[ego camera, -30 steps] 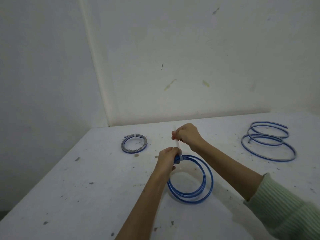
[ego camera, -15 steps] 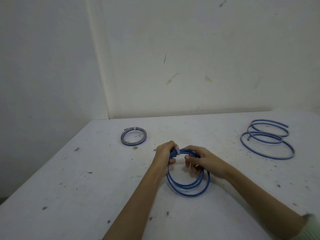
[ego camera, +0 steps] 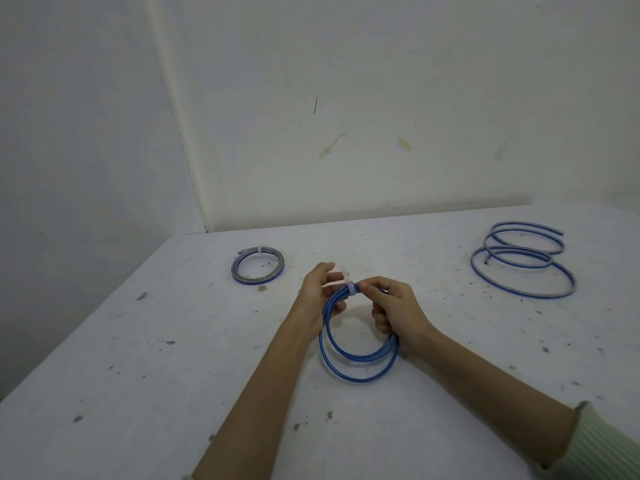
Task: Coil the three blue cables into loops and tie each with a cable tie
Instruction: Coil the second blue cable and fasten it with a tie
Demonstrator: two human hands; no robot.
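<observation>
I see a white, speckled table [ego camera: 145, 358] filling the lower view, set into a corner of pale walls [ego camera: 381, 98]. At about two o'clock from the table's middle lies the biggest cable, a loose blue coil [ego camera: 568, 289] sprawled in several open turns, untied. At the centre, the middle blue coil [ego camera: 356, 377] is raised at its far edge and rests on the table at its near edge; a white cable tie [ego camera: 350, 289] wraps its top. My right hand [ego camera: 398, 310] has fingers curled round the coil's right side, thumb and forefinger pinching just beside the tie. My left hand [ego camera: 317, 292] grips the coil's left side by the tie; its fingertips are blurred. At ten o'clock, well apart, sits the small tied coil [ego camera: 258, 265], flat, bound with its own white tie [ego camera: 259, 250].
</observation>
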